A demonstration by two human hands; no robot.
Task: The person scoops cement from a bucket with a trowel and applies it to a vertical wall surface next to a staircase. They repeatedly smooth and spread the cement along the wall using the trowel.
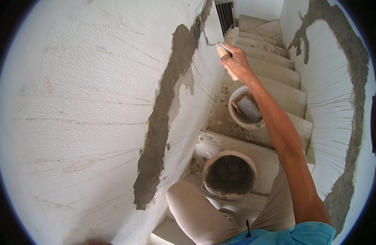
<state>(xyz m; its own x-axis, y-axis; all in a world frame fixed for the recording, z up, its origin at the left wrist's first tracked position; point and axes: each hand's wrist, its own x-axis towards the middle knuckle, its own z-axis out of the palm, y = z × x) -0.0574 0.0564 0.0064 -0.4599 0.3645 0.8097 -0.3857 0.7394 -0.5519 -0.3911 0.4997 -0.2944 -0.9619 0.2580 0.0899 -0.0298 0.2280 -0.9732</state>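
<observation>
My right hand (238, 62) is closed around the wooden handle of a trowel (224, 51), up at the far end of the left wall. The trowel's thin metal blade is seen nearly edge-on against a long strip of wet grey mortar (159, 118) that runs down this white wall. Of my left hand, at most a brown sliver shows at the lower edge; its fingers are hidden. Between my knees and the steps stands a round bucket (207, 184) with dark grey mix in it. A second bucket (233, 112), farther up, holds a grey block-like piece and a tool with a reddish handle.
Pale, mortar-spotted stairs (274, 65) climb away between two walls. Another grey mortar band (356, 81) curves along the right wall (325, 102). A black railing (225, 17) stands at the top left of the stairs. My bent knees flank the nearer bucket.
</observation>
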